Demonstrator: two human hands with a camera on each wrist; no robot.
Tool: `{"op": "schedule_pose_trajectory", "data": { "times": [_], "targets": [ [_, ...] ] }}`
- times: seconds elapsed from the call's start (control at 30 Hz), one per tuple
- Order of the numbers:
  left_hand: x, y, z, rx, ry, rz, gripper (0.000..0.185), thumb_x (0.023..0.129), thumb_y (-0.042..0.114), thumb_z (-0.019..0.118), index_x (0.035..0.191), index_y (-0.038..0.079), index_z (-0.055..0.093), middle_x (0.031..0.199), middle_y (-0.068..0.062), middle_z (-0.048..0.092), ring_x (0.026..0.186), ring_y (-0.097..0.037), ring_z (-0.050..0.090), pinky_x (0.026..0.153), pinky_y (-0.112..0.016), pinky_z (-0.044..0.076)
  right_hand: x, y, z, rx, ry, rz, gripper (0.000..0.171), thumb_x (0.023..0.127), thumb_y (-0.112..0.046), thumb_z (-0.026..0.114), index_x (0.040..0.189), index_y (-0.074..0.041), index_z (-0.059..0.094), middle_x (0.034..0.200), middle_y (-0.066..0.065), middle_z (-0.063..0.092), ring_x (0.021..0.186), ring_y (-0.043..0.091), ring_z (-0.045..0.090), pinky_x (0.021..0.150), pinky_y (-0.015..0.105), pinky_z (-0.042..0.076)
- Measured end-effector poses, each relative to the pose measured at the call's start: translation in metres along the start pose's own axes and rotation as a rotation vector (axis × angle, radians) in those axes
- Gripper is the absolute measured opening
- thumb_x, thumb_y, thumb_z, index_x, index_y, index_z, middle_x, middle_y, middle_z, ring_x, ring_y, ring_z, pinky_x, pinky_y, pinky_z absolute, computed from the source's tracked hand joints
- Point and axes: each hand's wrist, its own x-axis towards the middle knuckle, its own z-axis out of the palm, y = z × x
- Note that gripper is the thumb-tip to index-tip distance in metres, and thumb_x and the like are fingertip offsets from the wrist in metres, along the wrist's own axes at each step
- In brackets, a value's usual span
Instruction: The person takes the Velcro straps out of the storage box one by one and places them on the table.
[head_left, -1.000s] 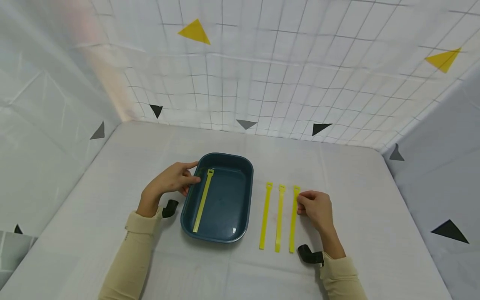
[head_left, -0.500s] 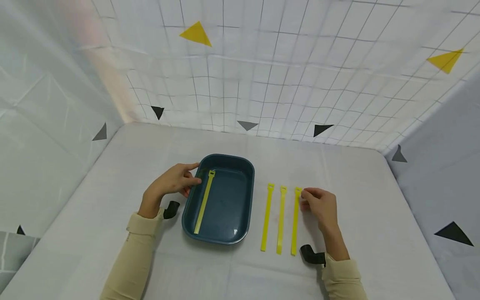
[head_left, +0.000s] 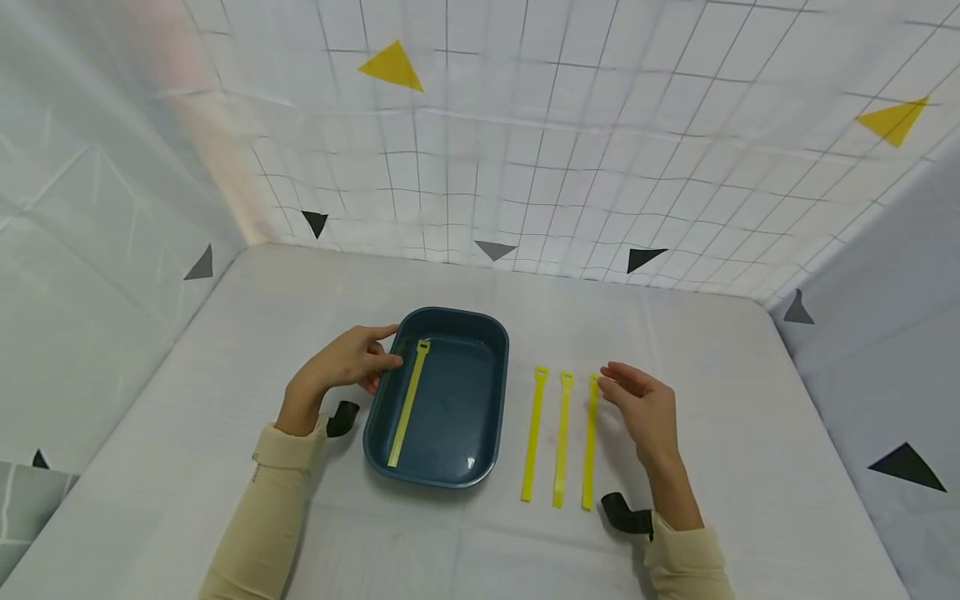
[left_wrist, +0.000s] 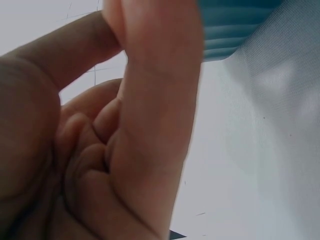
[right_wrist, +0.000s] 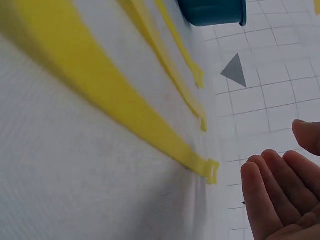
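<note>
A dark teal plastic tray [head_left: 450, 400] stands on the table, with one flat yellow cable strap [head_left: 408, 408] lying lengthwise in its left side. My left hand [head_left: 341, 362] holds the tray's left rim, thumb over the inside and fingers along the outer wall. To the right of the tray, three more yellow straps with slotted heads lie side by side: the left strap [head_left: 534, 437], the middle strap [head_left: 562, 442] and the right strap [head_left: 589, 450]. My right hand [head_left: 645, 408] hovers by the right strap's head, its fingers loosely extended and holding nothing; the right wrist view shows them apart from the slotted end [right_wrist: 212, 171].
The table [head_left: 735, 417] has a white cover. A white gridded sheet [head_left: 525, 167] rises behind it, and plain sheets close in the left and right sides. Black wrist-worn pieces sit by the left cuff [head_left: 342, 419] and the right cuff [head_left: 626, 514].
My right hand has let go of the right strap's head and lifted away, its fingers spreading. The left hand and the tray have stayed put.
</note>
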Motion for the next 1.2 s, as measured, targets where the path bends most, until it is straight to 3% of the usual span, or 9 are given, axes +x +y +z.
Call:
{"op": "schedule_pose_trajectory", "data": {
  "times": [0.4,0.63,0.9,1.2],
  "targets": [
    [-0.001,0.003,-0.001,0.014,0.005,-0.004,0.068,0.099,0.016,0.062,0.154,-0.002,0.026,0.075,-0.010,0.063,0.055,-0.021,0.060,0.057,-0.043,0.058,-0.010,-0.021,0.001,-0.103,-0.080,-0.121,0.040,0.094,-0.022,0.071,0.126,0.000,0.065,0.117,0.011,0.069,0.097,0.010,0.064,0.081,0.015,0.051],
    [-0.002,0.003,0.000,0.012,0.008,-0.011,0.069,0.099,0.015,0.062,0.154,-0.002,0.026,0.073,-0.010,0.062,0.054,-0.020,0.060,0.056,-0.041,0.058,-0.017,-0.028,0.006,-0.091,-0.080,-0.171,0.035,0.093,-0.020,0.071,0.122,-0.002,0.068,0.114,0.010,0.070,0.097,0.009,0.065,0.081,0.016,0.052],
    [-0.002,0.004,0.000,0.013,0.012,-0.014,0.068,0.099,0.015,0.062,0.154,-0.002,0.026,0.073,-0.009,0.062,0.054,-0.020,0.060,0.056,-0.040,0.058,-0.018,-0.040,0.013,-0.083,-0.095,-0.168,0.033,0.093,-0.019,0.072,0.120,0.000,0.069,0.115,0.013,0.070,0.100,0.015,0.065,0.082,0.016,0.051],
    [-0.002,0.003,0.000,0.016,0.008,-0.008,0.068,0.099,0.015,0.062,0.154,-0.002,0.026,0.073,-0.009,0.063,0.054,-0.020,0.060,0.056,-0.041,0.058,-0.016,-0.045,0.018,-0.038,-0.128,-0.177,0.032,0.092,-0.011,0.072,0.122,0.002,0.067,0.117,0.016,0.068,0.096,0.007,0.064,0.081,0.016,0.052]
  ]
}}
